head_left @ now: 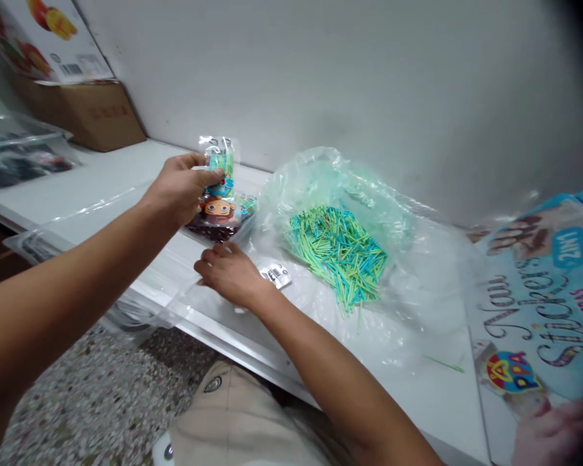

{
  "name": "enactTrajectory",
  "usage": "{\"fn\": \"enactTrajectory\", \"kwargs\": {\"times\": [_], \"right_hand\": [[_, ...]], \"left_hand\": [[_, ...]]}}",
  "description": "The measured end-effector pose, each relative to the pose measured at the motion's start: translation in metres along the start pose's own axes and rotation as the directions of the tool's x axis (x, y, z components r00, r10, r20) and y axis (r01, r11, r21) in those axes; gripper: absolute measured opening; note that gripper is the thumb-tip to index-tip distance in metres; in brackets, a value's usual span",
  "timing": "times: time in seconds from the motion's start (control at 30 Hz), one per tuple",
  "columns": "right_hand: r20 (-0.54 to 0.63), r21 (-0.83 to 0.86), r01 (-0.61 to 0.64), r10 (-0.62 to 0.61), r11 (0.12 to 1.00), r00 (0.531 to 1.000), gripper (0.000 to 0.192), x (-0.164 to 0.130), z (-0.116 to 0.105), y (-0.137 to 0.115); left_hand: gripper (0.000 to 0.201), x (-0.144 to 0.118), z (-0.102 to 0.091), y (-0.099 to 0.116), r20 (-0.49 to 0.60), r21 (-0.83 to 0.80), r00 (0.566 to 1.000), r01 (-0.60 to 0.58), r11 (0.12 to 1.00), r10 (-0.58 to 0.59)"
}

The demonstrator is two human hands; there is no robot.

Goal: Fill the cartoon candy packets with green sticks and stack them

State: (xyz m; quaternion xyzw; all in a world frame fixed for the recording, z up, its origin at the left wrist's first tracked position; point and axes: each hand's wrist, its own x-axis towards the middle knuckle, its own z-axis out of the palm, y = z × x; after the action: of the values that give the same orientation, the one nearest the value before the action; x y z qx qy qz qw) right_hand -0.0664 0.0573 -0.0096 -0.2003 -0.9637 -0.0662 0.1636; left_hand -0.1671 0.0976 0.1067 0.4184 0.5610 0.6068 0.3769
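Between the thumb and fingers of my left hand (179,184) is a small clear packet (221,158) with green and blue sticks inside, held upright. Just below it lie packets with an orange cartoon face (218,208) and dark contents, in a see-through plastic container (102,207). My right hand (228,275) is palm down by the container's near right side, fingers curled; what they close on is hidden. To the right, a large clear plastic bag (315,171) lies open around a heap of thin green and blue sticks (340,252). A small white label (276,275) shows beside my right wrist.
A brown cardboard box (97,116) with a fruit-printed box (63,39) on top stands at the back left, near a clear bin (24,152) of dark items. At right is a printed stickers box (539,298), with another person's hand (554,430) near it. A wall borders the table.
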Motion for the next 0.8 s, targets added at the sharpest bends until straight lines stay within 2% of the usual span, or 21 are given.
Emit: {"fn": "enactTrajectory", "kwargs": {"times": [0.1,0.17,0.27,0.37,0.43,0.53,0.63,0.73,0.8], "right_hand": [[0.021,-0.068,0.005,-0.004,0.998,1.0,0.016,-0.004,-0.003,0.02],[0.036,-0.094,0.023,-0.019,0.995,0.999,0.015,-0.012,-0.01,0.024],[0.063,-0.101,0.034,-0.028,0.994,0.998,0.015,-0.023,-0.017,0.017],[0.041,-0.094,0.004,0.0,0.996,0.999,0.015,-0.026,-0.016,0.006],[0.021,-0.088,-0.022,0.024,0.996,0.999,0.016,-0.026,-0.013,0.002],[0.011,-0.075,-0.038,0.039,0.996,0.999,0.017,-0.027,-0.01,0.001],[-0.004,-0.065,-0.04,0.04,0.997,0.999,0.017,-0.029,-0.01,0.004],[-0.016,-0.059,-0.042,0.041,0.997,0.999,0.018,-0.03,-0.011,0.004],[-0.022,-0.056,-0.047,0.046,0.997,0.999,0.019,-0.031,-0.01,0.003]], "left_hand": [[0.023,0.009,-0.005,-0.008,0.014,0.036,1.0,-0.024,0.999,0.023],[0.026,0.018,-0.011,-0.015,0.019,0.075,1.0,-0.014,0.997,0.013],[0.033,0.037,-0.019,-0.03,-0.002,0.223,1.0,0.026,0.974,-0.027],[0.038,0.059,-0.018,-0.046,-0.012,0.438,1.0,0.022,0.899,-0.019],[0.042,0.074,-0.014,-0.055,0.026,0.527,1.0,-0.006,0.85,-0.009],[0.052,0.093,-0.006,-0.068,0.15,0.623,0.989,-0.091,0.777,-0.005],[0.065,0.106,0.001,-0.082,0.251,0.763,0.968,-0.199,0.615,0.001],[0.067,0.11,0.004,-0.093,0.343,0.875,0.932,-0.361,0.323,0.114],[0.058,0.111,0.002,-0.1,0.447,0.864,0.882,-0.469,0.184,0.15]]}}
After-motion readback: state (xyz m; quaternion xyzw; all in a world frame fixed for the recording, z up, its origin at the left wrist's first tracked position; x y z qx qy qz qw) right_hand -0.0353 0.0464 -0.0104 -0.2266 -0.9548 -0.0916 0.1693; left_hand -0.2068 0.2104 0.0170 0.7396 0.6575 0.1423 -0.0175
